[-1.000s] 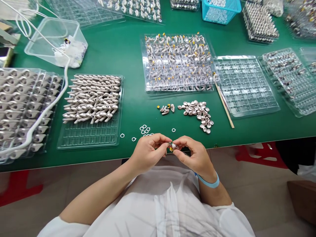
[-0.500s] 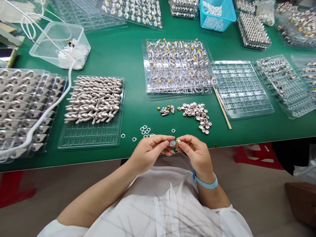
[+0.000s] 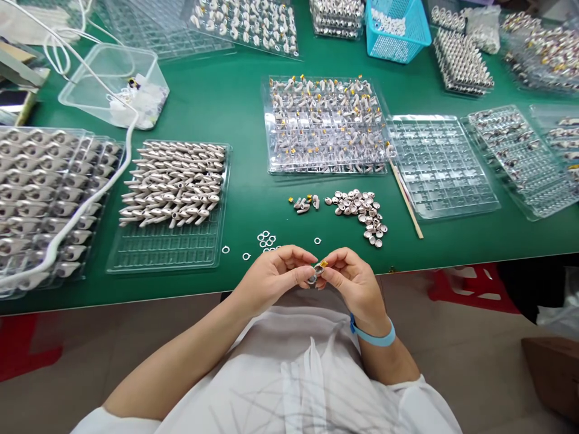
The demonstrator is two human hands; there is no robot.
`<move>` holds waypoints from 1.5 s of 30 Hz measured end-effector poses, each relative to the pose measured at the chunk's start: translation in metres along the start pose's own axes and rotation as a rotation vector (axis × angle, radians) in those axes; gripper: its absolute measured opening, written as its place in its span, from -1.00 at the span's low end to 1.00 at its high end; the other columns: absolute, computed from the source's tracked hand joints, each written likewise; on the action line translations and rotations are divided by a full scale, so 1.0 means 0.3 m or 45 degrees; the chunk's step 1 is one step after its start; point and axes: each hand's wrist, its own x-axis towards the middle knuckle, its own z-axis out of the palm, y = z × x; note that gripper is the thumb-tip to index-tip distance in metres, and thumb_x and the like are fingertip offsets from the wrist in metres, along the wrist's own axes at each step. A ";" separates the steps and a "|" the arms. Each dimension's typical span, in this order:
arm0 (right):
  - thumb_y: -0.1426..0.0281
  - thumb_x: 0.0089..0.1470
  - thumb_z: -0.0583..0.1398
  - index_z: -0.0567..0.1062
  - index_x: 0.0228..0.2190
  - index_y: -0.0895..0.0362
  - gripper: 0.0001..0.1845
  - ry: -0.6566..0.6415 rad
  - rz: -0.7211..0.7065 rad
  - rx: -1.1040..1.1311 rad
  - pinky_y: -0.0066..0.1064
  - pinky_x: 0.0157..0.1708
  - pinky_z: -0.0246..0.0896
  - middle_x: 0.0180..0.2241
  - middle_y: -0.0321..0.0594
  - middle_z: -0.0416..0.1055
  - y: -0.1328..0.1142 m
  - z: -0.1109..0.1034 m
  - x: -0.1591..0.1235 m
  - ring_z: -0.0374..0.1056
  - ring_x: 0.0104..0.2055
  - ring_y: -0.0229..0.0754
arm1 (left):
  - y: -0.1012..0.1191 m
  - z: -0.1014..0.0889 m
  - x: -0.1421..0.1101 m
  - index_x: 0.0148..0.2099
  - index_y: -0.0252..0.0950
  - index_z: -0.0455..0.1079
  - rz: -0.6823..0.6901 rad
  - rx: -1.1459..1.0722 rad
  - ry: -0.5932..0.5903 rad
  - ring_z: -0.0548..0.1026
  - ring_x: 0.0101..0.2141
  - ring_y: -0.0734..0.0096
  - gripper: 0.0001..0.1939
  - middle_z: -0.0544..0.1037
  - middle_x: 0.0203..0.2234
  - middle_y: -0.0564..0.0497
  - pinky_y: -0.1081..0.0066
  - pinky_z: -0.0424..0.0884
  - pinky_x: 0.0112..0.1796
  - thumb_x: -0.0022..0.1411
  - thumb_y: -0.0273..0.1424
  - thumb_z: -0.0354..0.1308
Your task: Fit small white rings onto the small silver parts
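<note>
In front of my body, at the table's near edge, my two hands meet. My left hand [image 3: 283,271] pinches a small round silvery piece [image 3: 312,279] between thumb and fingers. A small grey part with a yellow tab [image 3: 322,264] is in the pinch of my right hand [image 3: 355,282], against the round piece. Fingertips cover much of both pieces, so how they join cannot be made out. Just beyond lie several white rings [image 3: 266,239], a few loose grey parts with yellow tabs [image 3: 304,204] and a heap of small round metallic caps [image 3: 359,208].
Behind the loose parts stands a clear tray of tabbed parts [image 3: 325,126]; a see-through tray [image 3: 446,166] and a thin stick [image 3: 409,205] are right of it. Leftward are a tray of slim metallic pieces [image 3: 165,256], a white cable [image 3: 90,202] and a plastic tub [image 3: 113,57]. A blue basket [image 3: 398,45] stands farther back.
The round piece has tilted and dropped slightly in my left fingers. My right hand has turned its part, so the yellow tab now points up, and the two pieces are closer together.
</note>
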 end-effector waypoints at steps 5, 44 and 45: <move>0.23 0.06 0.32 0.42 -0.32 0.09 -0.75 0.024 -0.023 -0.003 -0.41 -0.37 0.47 -0.40 -0.29 0.50 -0.003 0.015 0.004 0.46 -0.41 -0.27 | -0.004 0.012 0.010 -0.15 -0.36 0.51 -0.065 -0.025 -0.035 0.54 -0.37 0.40 -0.72 0.58 -0.41 -0.04 0.45 0.45 -0.34 0.08 -0.36 0.36; 0.59 0.17 0.15 0.40 -0.20 0.12 -0.82 0.103 -0.899 -1.045 -0.30 -0.26 0.34 -0.30 -0.15 0.42 0.003 -0.003 0.001 0.36 -0.24 -0.17 | -0.041 0.041 0.031 -0.16 -0.35 0.55 0.226 0.382 0.245 0.57 -0.29 0.32 -0.76 0.62 -0.29 -0.08 0.38 0.57 -0.25 0.18 -0.32 0.22; 0.59 0.18 0.14 0.40 -0.20 0.11 -0.82 0.104 -0.889 -1.056 -0.29 -0.26 0.34 -0.30 -0.15 0.42 0.000 -0.008 0.001 0.36 -0.24 -0.16 | -0.036 0.039 0.030 -0.14 -0.35 0.55 0.217 0.365 0.216 0.57 -0.27 0.31 -0.75 0.62 -0.26 -0.09 0.39 0.57 -0.24 0.18 -0.32 0.22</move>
